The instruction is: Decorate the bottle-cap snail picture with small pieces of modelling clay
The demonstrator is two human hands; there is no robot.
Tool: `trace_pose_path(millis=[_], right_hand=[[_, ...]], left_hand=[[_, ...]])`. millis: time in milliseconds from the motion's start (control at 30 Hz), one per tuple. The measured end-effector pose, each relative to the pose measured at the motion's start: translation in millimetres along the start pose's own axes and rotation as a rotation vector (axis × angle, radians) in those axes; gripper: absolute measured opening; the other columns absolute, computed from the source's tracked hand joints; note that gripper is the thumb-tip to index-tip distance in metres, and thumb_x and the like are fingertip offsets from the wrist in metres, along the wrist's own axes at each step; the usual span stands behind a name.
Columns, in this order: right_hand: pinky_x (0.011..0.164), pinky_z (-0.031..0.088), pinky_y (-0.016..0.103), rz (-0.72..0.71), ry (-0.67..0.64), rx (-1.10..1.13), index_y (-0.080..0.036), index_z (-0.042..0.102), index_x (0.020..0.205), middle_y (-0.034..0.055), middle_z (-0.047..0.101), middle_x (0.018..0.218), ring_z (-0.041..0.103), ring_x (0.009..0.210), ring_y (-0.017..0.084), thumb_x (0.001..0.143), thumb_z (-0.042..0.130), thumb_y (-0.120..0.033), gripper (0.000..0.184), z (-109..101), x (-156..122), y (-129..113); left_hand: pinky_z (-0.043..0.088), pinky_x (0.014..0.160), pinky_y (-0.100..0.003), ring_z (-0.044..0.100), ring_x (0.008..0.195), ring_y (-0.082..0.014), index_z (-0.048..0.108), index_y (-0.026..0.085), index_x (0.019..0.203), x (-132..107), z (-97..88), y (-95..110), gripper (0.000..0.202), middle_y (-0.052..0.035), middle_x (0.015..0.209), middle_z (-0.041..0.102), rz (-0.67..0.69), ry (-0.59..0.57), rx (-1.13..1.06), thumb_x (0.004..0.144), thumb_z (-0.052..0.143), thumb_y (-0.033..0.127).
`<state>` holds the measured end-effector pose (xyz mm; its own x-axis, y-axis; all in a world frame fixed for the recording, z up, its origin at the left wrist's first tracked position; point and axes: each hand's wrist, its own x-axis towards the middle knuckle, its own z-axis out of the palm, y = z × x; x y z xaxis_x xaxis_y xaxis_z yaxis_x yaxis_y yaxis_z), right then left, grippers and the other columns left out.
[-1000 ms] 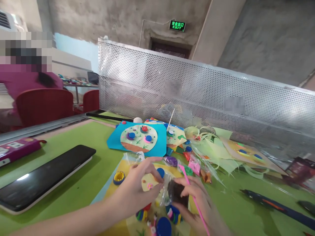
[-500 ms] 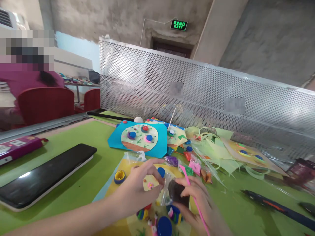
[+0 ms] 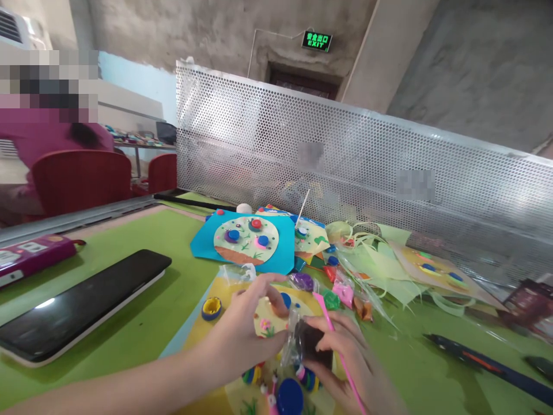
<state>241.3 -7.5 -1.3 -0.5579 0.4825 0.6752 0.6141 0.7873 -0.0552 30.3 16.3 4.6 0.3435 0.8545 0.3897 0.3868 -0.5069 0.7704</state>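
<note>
My right hand (image 3: 352, 357) grips a packet of dark brown clay (image 3: 313, 343) in clear plastic. A thin pink modelling tool (image 3: 341, 351) is also tucked in that hand, lying between its fingers. Close by on the left, my left hand (image 3: 254, 323) has thumb and fingers apart, the thumb tip beside the packet's clear end (image 3: 291, 337); whether they touch I cannot tell. Below both hands lies a yellow craft picture (image 3: 194, 328) with clay snails, a pink flower (image 3: 265, 324) and a blue disc (image 3: 290, 396). A blue-and-yellow clay ring (image 3: 211, 308) sits at its left.
Behind stands a blue card picture (image 3: 201, 245). Wrapped clay packs (image 3: 343, 293) and paper scraps (image 3: 375, 253) lie to the right, near a dark pen (image 3: 488, 363). A black phone-like device (image 3: 86, 305) rests left. A perforated metal screen (image 3: 345, 150) borders the table; a person (image 3: 56, 135) sits beyond.
My left thumb and forefinger, close together at the packet's plastic end before, have spread apart. My right hand keeps the brown clay packet and pink tool in nearly the same place.
</note>
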Motion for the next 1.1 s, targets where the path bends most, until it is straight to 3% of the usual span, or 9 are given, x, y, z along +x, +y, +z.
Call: trace_pose_path(millis=[133,333,567,800,1100], right_hand=[[0.078,0.055,0.033,0.018,-0.008,0.013,-0.022,0.045,0.094,0.0093,0.067,0.101,0.06,0.098,0.023,0.084,0.054,-0.015,0.015,0,-1,-1],[0.08,0.054,0.034,0.03,0.016,0.038,-0.022,0.044,0.098,0.0094,0.066,0.102,0.059,0.101,0.022,0.084,0.054,-0.015,0.018,0,0,-3],[0.083,0.052,0.032,0.101,0.006,0.09,-0.024,0.044,0.095,0.0072,0.065,0.104,0.058,0.102,0.022,0.084,0.055,-0.02,0.017,0,2,-7],[0.086,0.05,0.034,0.152,0.0,0.132,-0.024,0.044,0.097,0.0071,0.064,0.107,0.055,0.105,0.022,0.084,0.057,-0.023,0.018,1,0,-10],[0.086,0.05,0.032,0.158,-0.028,0.145,-0.024,0.044,0.094,0.0061,0.065,0.107,0.057,0.102,0.02,0.083,0.056,-0.018,0.018,-3,1,-13]], left_hand=[[0.036,0.092,-0.044,0.058,0.088,-0.0175,0.016,0.032,0.129,-2,3.6,1,0.062,0.0056,0.078,0.061,0.119,0.044,0.038,0.078,0.046,0.013],[0.029,0.088,-0.044,0.059,0.098,-0.0219,-0.01,0.035,0.137,-3,2.3,1,0.085,0.0078,0.075,0.071,0.221,0.074,0.127,0.082,0.053,0.018],[0.03,0.082,-0.042,0.063,0.088,-0.023,-0.006,0.03,0.14,-3,4.6,-5,0.078,0.0082,0.066,0.071,0.253,0.176,0.226,0.086,0.051,0.033],[0.029,0.08,-0.041,0.065,0.083,-0.0228,-0.004,0.033,0.14,-1,4.4,-5,0.071,0.0102,0.06,0.069,0.292,0.235,0.337,0.089,0.046,0.035],[0.022,0.078,-0.036,0.062,0.084,-0.0222,-0.003,0.033,0.14,-7,2.9,-5,0.07,0.0117,0.068,0.069,0.341,0.213,0.411,0.088,0.044,0.022]])
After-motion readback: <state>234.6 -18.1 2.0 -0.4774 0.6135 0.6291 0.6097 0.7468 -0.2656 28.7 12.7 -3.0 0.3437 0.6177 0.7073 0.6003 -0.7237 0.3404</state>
